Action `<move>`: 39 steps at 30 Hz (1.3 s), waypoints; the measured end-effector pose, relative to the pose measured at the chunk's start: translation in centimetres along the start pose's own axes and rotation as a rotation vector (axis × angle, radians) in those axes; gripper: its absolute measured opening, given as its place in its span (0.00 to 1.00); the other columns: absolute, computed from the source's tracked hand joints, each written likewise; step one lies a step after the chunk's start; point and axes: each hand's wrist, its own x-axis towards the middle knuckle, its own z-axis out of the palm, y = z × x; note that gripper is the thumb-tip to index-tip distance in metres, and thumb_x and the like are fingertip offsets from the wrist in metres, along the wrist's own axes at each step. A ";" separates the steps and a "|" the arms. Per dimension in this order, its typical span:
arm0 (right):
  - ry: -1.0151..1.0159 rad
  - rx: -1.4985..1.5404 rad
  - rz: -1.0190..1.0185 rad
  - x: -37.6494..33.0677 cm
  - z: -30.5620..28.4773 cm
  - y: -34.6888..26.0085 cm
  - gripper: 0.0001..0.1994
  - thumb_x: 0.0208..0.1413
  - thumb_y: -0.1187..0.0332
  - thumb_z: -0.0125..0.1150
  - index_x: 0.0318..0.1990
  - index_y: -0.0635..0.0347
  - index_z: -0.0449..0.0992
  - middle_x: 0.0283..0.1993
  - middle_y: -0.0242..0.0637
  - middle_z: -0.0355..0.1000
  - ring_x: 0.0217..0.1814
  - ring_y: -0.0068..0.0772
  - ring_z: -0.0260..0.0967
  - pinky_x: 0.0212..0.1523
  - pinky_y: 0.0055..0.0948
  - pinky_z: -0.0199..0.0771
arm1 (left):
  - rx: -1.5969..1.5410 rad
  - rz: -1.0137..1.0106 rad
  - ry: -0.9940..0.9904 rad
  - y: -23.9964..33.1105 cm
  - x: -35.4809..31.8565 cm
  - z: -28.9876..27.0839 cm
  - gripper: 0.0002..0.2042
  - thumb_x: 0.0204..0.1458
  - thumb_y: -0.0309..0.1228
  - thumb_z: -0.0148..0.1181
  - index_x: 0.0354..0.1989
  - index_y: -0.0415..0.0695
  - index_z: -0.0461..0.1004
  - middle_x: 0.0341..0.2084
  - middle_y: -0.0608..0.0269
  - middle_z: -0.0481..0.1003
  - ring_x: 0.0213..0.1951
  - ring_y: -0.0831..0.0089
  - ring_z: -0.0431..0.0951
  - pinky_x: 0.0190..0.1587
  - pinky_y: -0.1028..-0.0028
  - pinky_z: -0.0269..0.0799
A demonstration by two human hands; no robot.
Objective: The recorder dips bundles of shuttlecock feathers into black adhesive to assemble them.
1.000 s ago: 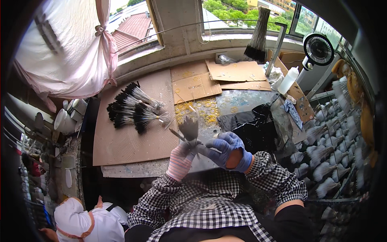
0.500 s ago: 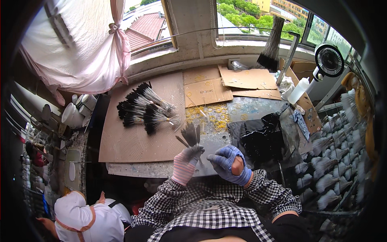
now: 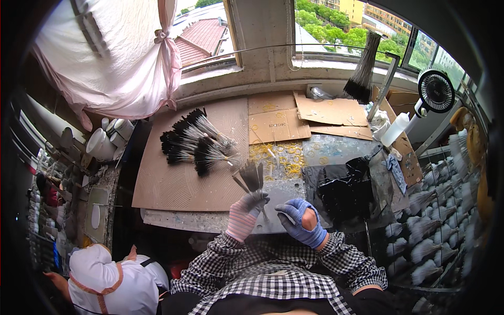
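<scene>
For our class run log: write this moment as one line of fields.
left hand: pink glove, holds bristle bundle | right hand: blue glove, holds no bundle | cardboard sheet: bundles piled | yellow rubber bands: behind hands

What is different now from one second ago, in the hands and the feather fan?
The right hand in the blue glove has let go of the feather fan and drawn back toward the body. The left hand alone keeps it in its grip, upright. The pile of dark brushes stayed in place.

The right hand [image 3: 300, 221] has let go of the feather bundle [image 3: 252, 177], which the left hand [image 3: 247, 212] now holds alone.
</scene>
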 end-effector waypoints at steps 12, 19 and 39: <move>-0.171 -0.020 0.099 -0.9 1.2 0.7 0.15 0.51 0.69 0.64 0.47 0.62 0.76 0.38 0.46 0.74 0.39 0.49 0.73 0.40 0.39 0.73 | -0.057 0.015 -0.101 0.6 -1.0 -0.2 0.11 0.58 0.19 0.57 0.48 0.37 0.75 0.43 0.56 0.79 0.49 0.68 0.78 0.55 0.70 0.73; -0.219 -0.006 0.113 -0.9 1.4 0.2 0.13 0.52 0.67 0.63 0.44 0.61 0.75 0.38 0.46 0.74 0.39 0.49 0.73 0.40 0.39 0.73 | -0.080 0.005 -0.121 0.7 -1.4 0.0 0.10 0.58 0.20 0.58 0.48 0.38 0.75 0.43 0.55 0.79 0.49 0.67 0.78 0.55 0.70 0.73; -0.483 0.228 0.135 26.6 -0.6 3.2 0.24 0.63 0.46 0.50 0.41 0.62 0.77 0.29 0.38 0.74 0.32 0.34 0.73 0.33 0.31 0.73 | 0.901 0.732 0.038 13.4 14.8 -10.8 0.18 0.60 0.30 0.53 0.60 0.48 0.66 0.30 0.64 0.74 0.31 0.74 0.75 0.38 0.77 0.75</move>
